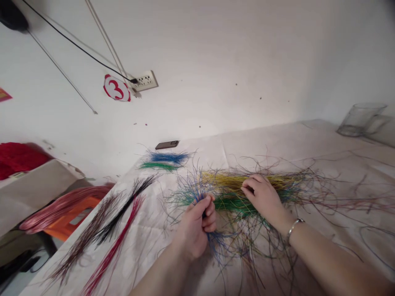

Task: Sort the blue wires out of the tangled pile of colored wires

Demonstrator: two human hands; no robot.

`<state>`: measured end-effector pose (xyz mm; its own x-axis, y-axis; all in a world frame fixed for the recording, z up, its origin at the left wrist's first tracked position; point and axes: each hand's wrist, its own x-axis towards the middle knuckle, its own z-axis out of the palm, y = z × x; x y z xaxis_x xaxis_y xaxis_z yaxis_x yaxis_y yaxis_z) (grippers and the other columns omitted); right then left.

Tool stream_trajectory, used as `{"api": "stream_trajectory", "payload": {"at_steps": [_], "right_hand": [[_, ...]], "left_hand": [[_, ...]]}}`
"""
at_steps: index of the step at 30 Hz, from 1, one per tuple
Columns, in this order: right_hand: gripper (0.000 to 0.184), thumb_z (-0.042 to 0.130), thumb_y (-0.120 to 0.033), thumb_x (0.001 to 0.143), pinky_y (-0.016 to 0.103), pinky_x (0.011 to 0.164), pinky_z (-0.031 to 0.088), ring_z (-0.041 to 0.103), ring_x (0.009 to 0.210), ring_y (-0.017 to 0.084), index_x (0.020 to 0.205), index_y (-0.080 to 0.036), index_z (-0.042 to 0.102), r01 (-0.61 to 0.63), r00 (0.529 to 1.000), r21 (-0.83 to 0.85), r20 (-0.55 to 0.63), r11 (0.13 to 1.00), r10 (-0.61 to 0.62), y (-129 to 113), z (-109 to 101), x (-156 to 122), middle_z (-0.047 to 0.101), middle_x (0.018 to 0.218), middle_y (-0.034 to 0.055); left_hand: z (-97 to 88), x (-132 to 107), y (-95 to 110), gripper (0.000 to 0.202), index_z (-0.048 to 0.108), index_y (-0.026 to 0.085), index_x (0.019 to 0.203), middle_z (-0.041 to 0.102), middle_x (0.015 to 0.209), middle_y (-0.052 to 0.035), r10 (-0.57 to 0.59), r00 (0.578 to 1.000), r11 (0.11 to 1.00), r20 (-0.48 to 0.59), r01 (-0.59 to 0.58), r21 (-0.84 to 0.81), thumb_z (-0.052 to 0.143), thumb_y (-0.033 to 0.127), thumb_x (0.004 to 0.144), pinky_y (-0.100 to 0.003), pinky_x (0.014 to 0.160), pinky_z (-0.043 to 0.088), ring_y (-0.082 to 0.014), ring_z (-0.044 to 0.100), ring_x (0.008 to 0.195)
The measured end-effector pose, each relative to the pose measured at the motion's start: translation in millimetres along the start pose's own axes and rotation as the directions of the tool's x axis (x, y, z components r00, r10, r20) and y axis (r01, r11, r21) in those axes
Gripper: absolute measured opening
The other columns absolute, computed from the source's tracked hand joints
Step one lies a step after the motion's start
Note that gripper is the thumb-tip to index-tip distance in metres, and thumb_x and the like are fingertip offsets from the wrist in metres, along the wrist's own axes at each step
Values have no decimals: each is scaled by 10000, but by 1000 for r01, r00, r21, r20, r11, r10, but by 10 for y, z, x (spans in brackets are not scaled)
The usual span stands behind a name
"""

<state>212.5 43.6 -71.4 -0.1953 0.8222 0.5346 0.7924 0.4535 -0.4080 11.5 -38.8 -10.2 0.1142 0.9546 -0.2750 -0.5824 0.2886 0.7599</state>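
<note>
In the middle of the table, my left hand (197,224) is closed round a bundle of thin blue wires (199,190), whose loose ends fan out above and below the fist. My right hand (263,195) is over a heap of wires, its thumb and fingertips pinched together above the yellow wires (225,181). Whether a single wire is between those fingertips is too small to tell. Green wires (234,205) lie just below the yellow ones, partly covered by my right hand. Tangled loose wires (249,246) spread toward me between both arms.
Left on the table lie red wires (119,238), black wires (123,209) and brown wires (89,234). Blue wires (169,158), green wires (159,166) and a phone (167,144) are near the wall. A glass mug (359,119) stands far right. An orange stool (72,218) bears coiled wire.
</note>
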Motion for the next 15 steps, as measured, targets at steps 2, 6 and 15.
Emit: {"api": "stream_trajectory", "payload": {"at_steps": [2,6,15], "right_hand": [[136,558,-234,842,356,840,445,540,876,213,786,-182,670,-11,995,49,-99,999,16,10,-28,5,591,883,77],[232,499,-307,883,361,798,464,576,836,215,903,-186,696,-108,974,143,-182,984,133,18,-78,16,628,861,80],[259,501,-332,888,354,851,434,567,907,211,744,-194,668,61,997,161,33,985,-67,-89,-80,16,649,909,71]], "left_hand": [[-6,-1,-4,142,519,142,814,307,590,67,-4,1000,1000,-6,4,1,605,253,796,-178,402,93,-21,175,428],[-26,0,-15,153,523,139,813,320,592,66,-9,1000,1000,0,9,-4,608,265,798,-174,401,106,-19,183,428],[-21,1,-15,174,522,143,821,319,594,69,-4,1000,1000,-10,4,-5,618,285,788,-172,398,113,-17,187,424]]}}
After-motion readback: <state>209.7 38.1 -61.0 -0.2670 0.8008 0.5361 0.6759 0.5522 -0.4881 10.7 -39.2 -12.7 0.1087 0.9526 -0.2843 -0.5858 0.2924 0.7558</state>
